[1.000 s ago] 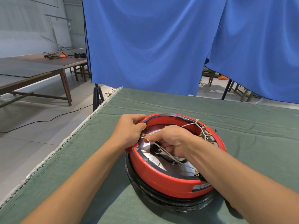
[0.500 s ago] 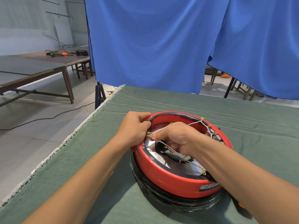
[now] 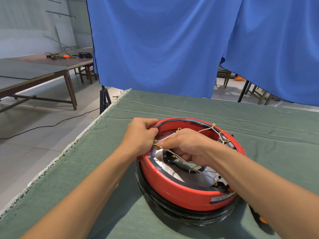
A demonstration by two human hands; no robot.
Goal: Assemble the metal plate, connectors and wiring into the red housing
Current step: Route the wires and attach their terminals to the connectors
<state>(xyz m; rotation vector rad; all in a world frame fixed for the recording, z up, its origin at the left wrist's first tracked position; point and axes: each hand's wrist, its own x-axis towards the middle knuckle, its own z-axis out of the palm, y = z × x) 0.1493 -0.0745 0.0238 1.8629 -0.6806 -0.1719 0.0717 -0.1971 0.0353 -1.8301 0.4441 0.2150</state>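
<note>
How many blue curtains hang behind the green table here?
2: one blue curtain hangs centre-left behind the green table; the second hangs right, overlapping it. More may lie outside the frame.

My red housing [image 3: 181, 192], a round open ring, sits flat on a black base. Under my right grip [image 3: 186, 145] lies the silvery metal plate [image 3: 174, 171]; white wiring [image 3: 205, 130] with brass connectors [image 3: 156, 143] crosses it, ending between both grips.
</note>
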